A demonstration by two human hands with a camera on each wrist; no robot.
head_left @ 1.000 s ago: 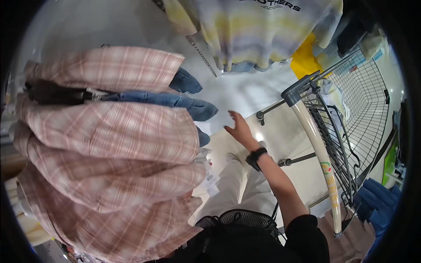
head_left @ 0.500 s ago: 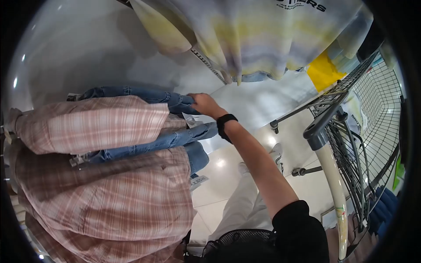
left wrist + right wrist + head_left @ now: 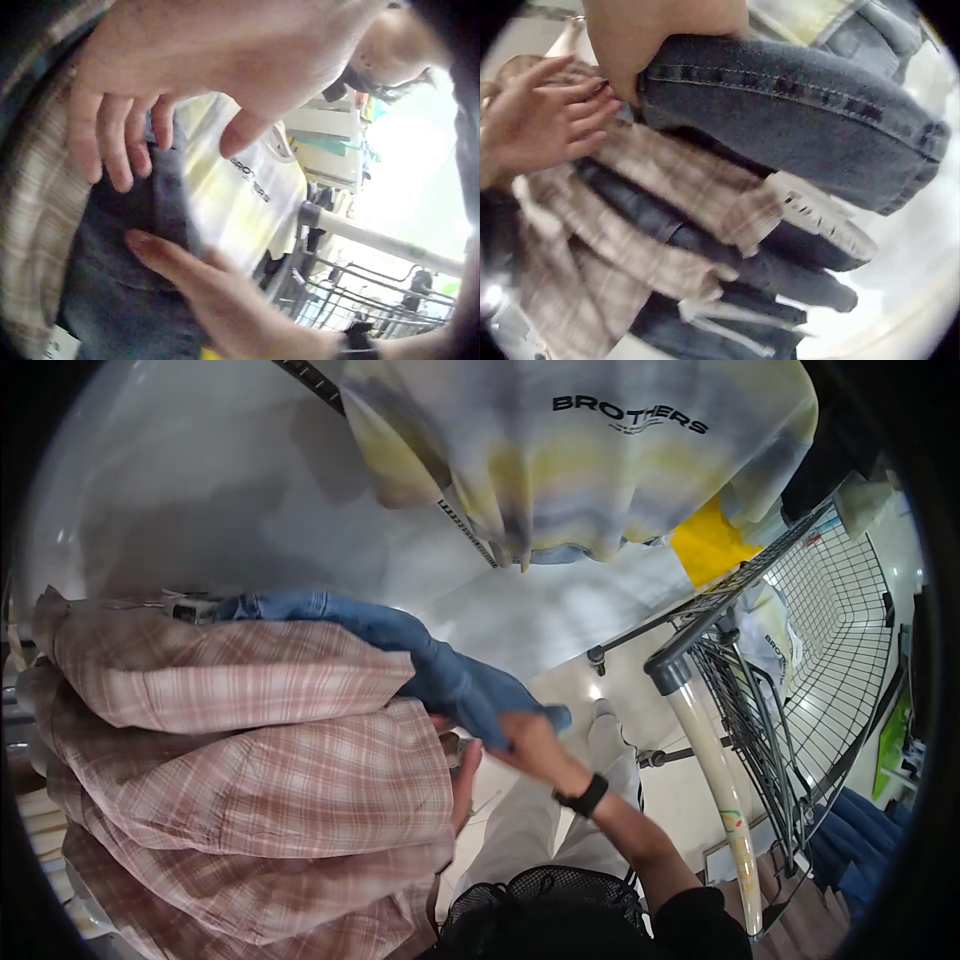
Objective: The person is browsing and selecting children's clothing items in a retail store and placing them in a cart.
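Note:
In the head view my right hand (image 3: pixel 540 745), with a black watch on its wrist, grips a blue jeans leg (image 3: pixel 440 665) near its lower end. The leg is pulled sideways out from the hanging clothes. My left hand (image 3: pixel 465 785) is partly hidden behind a pink plaid shirt (image 3: pixel 310 790). The left wrist view shows that left hand (image 3: pixel 202 60) with its fingers spread loosely over the denim. In the right wrist view the left hand (image 3: pixel 547 124) is beside the plaid cloth, holding nothing, while the right hand (image 3: pixel 667 34) overlaps the jeans leg (image 3: pixel 780 97).
A shopping cart (image 3: pixel 700 770) stands at the right with a pale printed shirt (image 3: pixel 768 635) in its basket. Above hangs a yellow and lilac shirt (image 3: pixel 590 460) with dark lettering. More jeans (image 3: pixel 860 840) hang at the far right. White tags show among the clothes.
My right hand first reached in from the front, then took hold of jeans, and has now drawn a leg toward my body. My left hand has come into view behind the plaid shirts.

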